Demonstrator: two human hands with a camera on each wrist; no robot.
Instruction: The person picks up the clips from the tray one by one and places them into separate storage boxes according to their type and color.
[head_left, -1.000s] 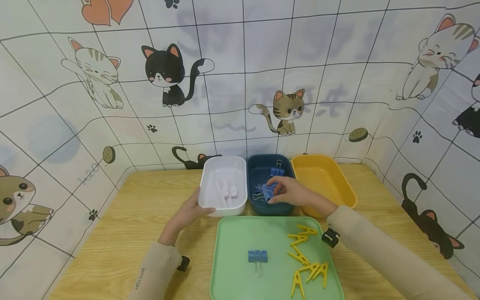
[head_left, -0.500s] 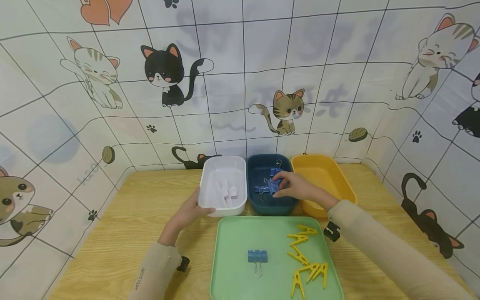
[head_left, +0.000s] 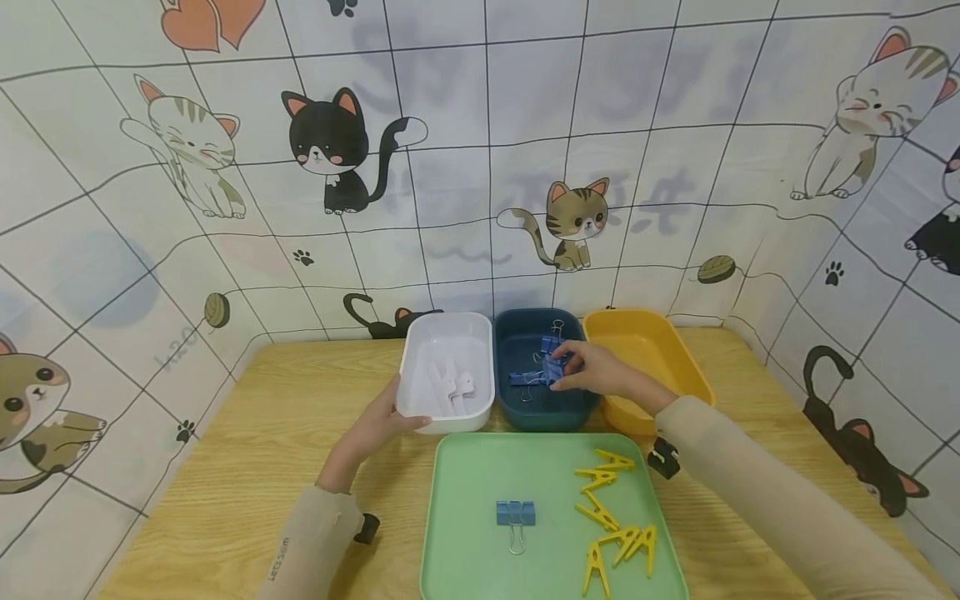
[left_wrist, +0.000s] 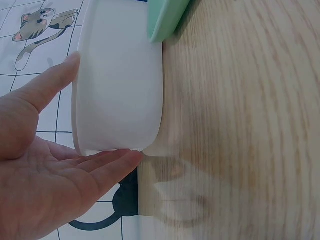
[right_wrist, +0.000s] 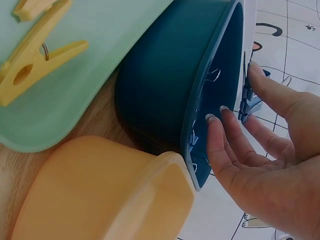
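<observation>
In the head view my right hand (head_left: 600,371) is over the dark blue bin (head_left: 555,417), pinching a blue binder clip (head_left: 553,371) between thumb and index finger. The right wrist view shows the same binder clip (right_wrist: 248,100) at the thumb tip, the other fingers spread near the bin's opening. Several more blue binder clips (head_left: 523,379) lie inside that bin. My left hand (head_left: 380,417) rests against the near left corner of the white bin (head_left: 446,424), which contains white clips (head_left: 452,385). In the left wrist view, its fairly straight fingers (left_wrist: 117,167) touch the bin's outside.
A yellow bin (head_left: 645,350) stands right of the blue one. In front of the bins lies a green tray (head_left: 480,467) bearing one blue binder clip (head_left: 515,513) and several yellow clothespins (head_left: 595,567) along its right side. A cat-patterned sheet (head_left: 450,167) rises behind the wooden table (head_left: 300,392).
My right hand has shifted slightly right and back inside the blue bin's outline, with the binder clip turning in its fingers. The left hand has stayed at the white bin.
</observation>
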